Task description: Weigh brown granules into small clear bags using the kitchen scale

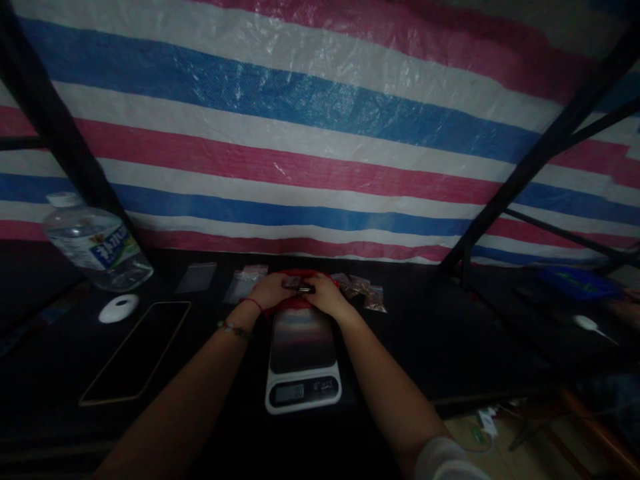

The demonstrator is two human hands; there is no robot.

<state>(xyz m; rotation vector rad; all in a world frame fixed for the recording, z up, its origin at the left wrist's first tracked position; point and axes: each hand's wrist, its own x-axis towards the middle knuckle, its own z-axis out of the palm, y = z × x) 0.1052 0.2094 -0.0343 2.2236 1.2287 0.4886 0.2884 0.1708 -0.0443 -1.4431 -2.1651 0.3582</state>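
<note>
My left hand (271, 291) and my right hand (324, 294) meet over a red dish (295, 304) just behind a kitchen scale. Their fingers bend inward around something small and dark (301, 287), too dim to identify. The scale (304, 343) is white with a dark, shiny weighing plate, and its display faces me between my forearms. Small clear zip bags with brown contents (374, 299) lie right of the dish. To the left are flat, clear zip bags (246, 283) and another one (197, 277) farther out.
A large clear bottle (97, 243) stands at the left, near a white oval object (119, 309) and a dark phone (137, 353). Black metal posts rise on both sides before a striped sheet (300, 160). Far right are a blurred blue item (577, 283) and part of another person's hand (629, 307).
</note>
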